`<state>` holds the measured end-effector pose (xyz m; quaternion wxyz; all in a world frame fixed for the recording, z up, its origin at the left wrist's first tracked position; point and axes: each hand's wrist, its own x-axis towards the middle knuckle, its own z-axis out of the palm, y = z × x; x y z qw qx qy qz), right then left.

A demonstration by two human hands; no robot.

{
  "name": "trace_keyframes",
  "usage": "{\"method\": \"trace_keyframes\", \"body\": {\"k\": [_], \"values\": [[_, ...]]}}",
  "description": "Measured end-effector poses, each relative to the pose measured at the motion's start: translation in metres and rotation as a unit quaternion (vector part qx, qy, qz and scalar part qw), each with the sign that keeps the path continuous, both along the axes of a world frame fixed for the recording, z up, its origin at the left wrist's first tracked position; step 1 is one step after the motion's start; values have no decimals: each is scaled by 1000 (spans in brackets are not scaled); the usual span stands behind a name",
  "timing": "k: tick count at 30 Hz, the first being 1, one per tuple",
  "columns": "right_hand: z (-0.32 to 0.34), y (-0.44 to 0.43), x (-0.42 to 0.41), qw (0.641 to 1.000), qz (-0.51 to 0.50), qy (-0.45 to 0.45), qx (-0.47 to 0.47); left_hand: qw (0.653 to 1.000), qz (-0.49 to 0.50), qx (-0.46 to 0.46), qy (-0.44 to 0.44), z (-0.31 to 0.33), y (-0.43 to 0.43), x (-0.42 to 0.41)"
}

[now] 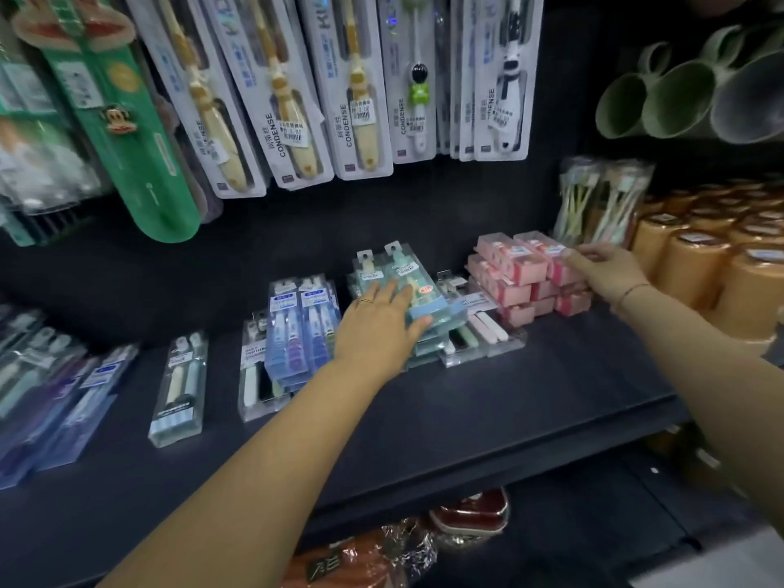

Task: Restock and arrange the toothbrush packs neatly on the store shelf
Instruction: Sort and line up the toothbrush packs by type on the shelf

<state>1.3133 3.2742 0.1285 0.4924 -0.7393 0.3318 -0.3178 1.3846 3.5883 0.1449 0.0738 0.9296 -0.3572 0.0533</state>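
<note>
Toothbrush packs are tidied on a dark store shelf (pixel 466 418), seen from the head camera. At the centre of the view, the left hand (pixel 377 328) is laid flat on the top of a stack of teal packs (pixel 407 278), its fingers straight and spread and its thumb lying along the near edge. The stack is turned askew, its hanger tabs pointing towards eleven o'clock. Towards two o'clock, the right hand (pixel 611 271) is reached to a pile of pink boxes (pixel 513 269), with fingertips on the top right box. Whether that box is gripped or only touched cannot be told, as the thumb is hidden. A stack of blue packs (pixel 297 328) lies just beside the left hand at nine o'clock. Loose clear packs (pixel 479 328) are wedged between the teal stack and the pink pile. Rows of hanging packs (pixel 352 87) are seen at twelve o'clock and orange cups (pixel 695 265) at three o'clock.

The step in hand is judged to be the squaring of these two stacks. It would be done best if the teal stack were pressed lightly and turned as one, so that no pack slides off. The pink pile is better nudged at its side than lifted, since its boxes sit unevenly and could topple.
</note>
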Motion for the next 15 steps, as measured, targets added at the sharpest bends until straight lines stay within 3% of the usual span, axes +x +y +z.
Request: {"method": "trace_keyframes", "body": {"k": [7,10,11,13,15], "values": [[-2,1,3,999,-13,22,-29,1000,7,3,10,2,-8,-1],[3,24,3,982,-106,34,-153,1000,11,0,5,5,-6,-4],[6,42,3,978,-94,8,-187,1000,14,-6,0,6,-4,-5],[14,89,4,978,29,-31,-205,999,29,-17,-11,8,5,-5],[17,132,7,969,184,-1,-166,998,57,-12,-17,9,16,-4]]}}
